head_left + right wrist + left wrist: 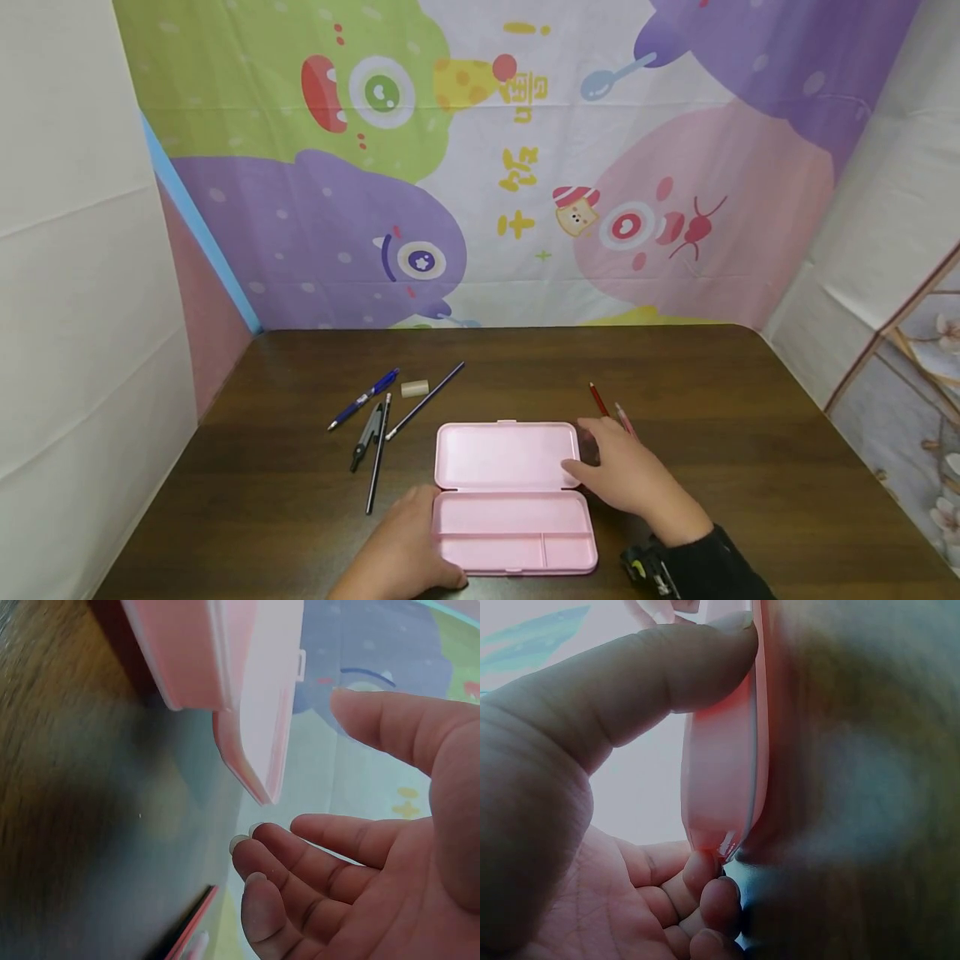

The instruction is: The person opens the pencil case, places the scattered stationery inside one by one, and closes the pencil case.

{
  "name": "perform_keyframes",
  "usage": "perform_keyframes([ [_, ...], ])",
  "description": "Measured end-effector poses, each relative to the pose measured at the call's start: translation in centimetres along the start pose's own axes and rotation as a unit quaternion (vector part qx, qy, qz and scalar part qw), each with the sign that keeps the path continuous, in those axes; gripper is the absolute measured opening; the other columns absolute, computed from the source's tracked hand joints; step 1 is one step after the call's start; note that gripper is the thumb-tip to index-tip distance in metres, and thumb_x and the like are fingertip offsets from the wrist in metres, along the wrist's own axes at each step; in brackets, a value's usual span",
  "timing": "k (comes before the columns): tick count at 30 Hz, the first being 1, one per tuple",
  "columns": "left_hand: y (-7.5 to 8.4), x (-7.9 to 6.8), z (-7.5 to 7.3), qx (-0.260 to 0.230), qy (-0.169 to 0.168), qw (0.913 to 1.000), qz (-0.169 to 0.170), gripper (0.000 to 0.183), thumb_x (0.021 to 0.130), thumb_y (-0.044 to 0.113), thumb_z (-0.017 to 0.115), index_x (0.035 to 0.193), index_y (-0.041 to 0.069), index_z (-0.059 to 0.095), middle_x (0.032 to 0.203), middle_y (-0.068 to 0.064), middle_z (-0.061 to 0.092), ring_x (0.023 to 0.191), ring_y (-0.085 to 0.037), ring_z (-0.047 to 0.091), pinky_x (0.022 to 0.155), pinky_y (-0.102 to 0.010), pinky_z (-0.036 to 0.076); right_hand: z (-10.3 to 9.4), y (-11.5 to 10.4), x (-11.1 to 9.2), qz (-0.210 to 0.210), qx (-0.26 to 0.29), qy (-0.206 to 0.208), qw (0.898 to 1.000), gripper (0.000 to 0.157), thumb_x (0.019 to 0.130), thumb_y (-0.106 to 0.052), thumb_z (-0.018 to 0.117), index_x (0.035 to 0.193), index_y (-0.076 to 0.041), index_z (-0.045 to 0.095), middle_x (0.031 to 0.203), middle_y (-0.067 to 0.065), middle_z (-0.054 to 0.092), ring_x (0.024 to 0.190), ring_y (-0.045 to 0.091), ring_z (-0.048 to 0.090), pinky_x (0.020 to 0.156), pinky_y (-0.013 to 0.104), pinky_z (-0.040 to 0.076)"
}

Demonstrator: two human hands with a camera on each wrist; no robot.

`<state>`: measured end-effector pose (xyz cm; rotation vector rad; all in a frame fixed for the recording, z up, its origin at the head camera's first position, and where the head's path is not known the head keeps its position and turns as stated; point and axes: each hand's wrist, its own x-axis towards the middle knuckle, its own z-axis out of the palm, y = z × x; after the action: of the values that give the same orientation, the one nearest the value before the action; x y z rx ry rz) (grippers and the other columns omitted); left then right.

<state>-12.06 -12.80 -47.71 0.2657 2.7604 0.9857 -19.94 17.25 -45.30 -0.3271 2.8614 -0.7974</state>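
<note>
Pencil case (480, 514), pink, lies open flat on the brown table (720, 379), lid (506, 454) hinged back toward 12 o'clock, tray toward 6. Tray layout: one long slot on the 12 side, two on the 6 side, the short one at 5.

Left hand (393, 546) at 8 o'clock of the case: thumb and fingers curled around its left end, thumb at the near corner, fingertips tucked at the other side. Right hand (632, 471) between 2 and 3: thumb wide of the fingers, fingers gently bent, holding nothing; right wrist view shows a gap to the lid corner.

Handling, my read: the step is steadying the open case. Keep the left grip low on the tray wall, light squeeze, push down not sideways so it won't skid. If the right steadies the lid, use flat fingers on the rim; don't lever the hinge.

Watch right-side clearance: red pencil (597, 400) and pink pencil (626, 420), around 1 to 2, sit right by those fingers and could roll if nudged. Left-side clutter at 10 to 11, incl. compass (367, 437) and blue pen (363, 400), is clear of the left hand.
</note>
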Motion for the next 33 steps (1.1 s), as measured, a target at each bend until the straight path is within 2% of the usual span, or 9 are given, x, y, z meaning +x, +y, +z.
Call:
perform_keyframes([
  [3, 0.0, 0.0, 0.0, -0.002, 0.000, 1.0000, 0.000, 0.089, 0.044, 0.036, 0.093, 0.116, 0.000, 0.053, 0.097, -0.005, 0.054, 0.086, -0.023, 0.049, 0.073, -0.047, 0.046, -0.3, 0.3, -0.2, 0.002, 0.005, 0.012, 1.000, 0.073, 0.086, -0.046, 0.069, 0.141, -0.003, 0.047, 0.127, 0.014, 0.057, 0.108, 0.026, 0.059, 0.090, 0.051, 0.049],
  [8, 0.1, -0.1, 0.0, 0.002, 0.000, 1.0000, -0.001, 0.089, 0.044, 0.036, 0.093, 0.116, 0.001, 0.052, 0.098, -0.005, 0.054, 0.088, -0.024, 0.050, 0.075, -0.048, 0.046, -1.3, 1.2, -0.2, -0.002, 0.000, 0.037, 0.999, 0.070, 0.088, -0.045, 0.068, 0.138, 0.000, 0.048, 0.119, 0.014, 0.059, 0.099, 0.024, 0.059, 0.085, 0.049, 0.050],
  [12, 0.0, -0.1, 0.0, 0.005, 0.004, 1.0000, 0.001, 0.088, 0.044, 0.035, 0.092, 0.115, 0.001, 0.054, 0.098, -0.005, 0.055, 0.089, -0.024, 0.050, 0.078, -0.048, 0.046, -2.2, 2.6, -0.1, 0.001, -0.008, 0.050, 0.999, 0.072, 0.090, -0.047, 0.065, 0.137, 0.003, 0.047, 0.118, 0.016, 0.057, 0.102, 0.027, 0.058, 0.087, 0.050, 0.049],
  [16, 0.0, 0.0, 0.0, 0.006, 0.004, 1.0000, 0.004, 0.087, 0.043, 0.035, 0.093, 0.113, 0.001, 0.054, 0.097, -0.005, 0.055, 0.088, -0.024, 0.051, 0.077, -0.048, 0.046, -3.0, 4.1, 0.0, 0.020, -0.023, 0.049, 0.998, 0.076, 0.091, -0.052, 0.060, 0.140, 0.004, 0.044, 0.129, 0.023, 0.052, 0.111, 0.035, 0.057, 0.090, 0.055, 0.047],
  [21, -0.1, 0.0, 0.0, 0.008, 0.000, 1.0000, 0.000, 0.087, 0.044, 0.036, 0.093, 0.113, 0.001, 0.054, 0.096, -0.004, 0.054, 0.087, -0.023, 0.050, 0.076, -0.047, 0.046, -4.0, 5.6, 0.0, 0.045, -0.034, 0.044, 0.997, 0.074, 0.093, -0.049, 0.060, 0.139, 0.006, 0.043, 0.130, 0.027, 0.051, 0.115, 0.042, 0.054, 0.089, 0.058, 0.046],
  [28, -0.2, 0.0, 0.1, 0.010, 0.005, 0.9999, 0.008, 0.086, 0.044, 0.036, 0.092, 0.113, 0.003, 0.054, 0.096, -0.003, 0.054, 0.088, -0.022, 0.049, 0.076, -0.046, 0.046, -5.1, 7.5, 0.0, 0.063, -0.024, 0.053, 0.996, 0.069, 0.093, -0.044, 0.060, 0.136, 0.007, 0.045, 0.124, 0.027, 0.056, 0.111, 0.043, 0.055, 0.086, 0.058, 0.047],
  [33, -0.1, 0.0, 0.0, 0.009, 0.008, 0.9999, 0.008, 0.085, 0.042, 0.036, 0.092, 0.111, 0.003, 0.055, 0.095, -0.003, 0.055, 0.087, -0.023, 0.050, 0.077, -0.047, 0.046, -4.8, 8.2, 0.3, 0.065, -0.026, 0.046, 0.997, 0.064, 0.091, -0.039, 0.065, 0.132, 0.007, 0.049, 0.116, 0.023, 0.059, 0.102, 0.037, 0.057, 0.083, 0.055, 0.047],
])
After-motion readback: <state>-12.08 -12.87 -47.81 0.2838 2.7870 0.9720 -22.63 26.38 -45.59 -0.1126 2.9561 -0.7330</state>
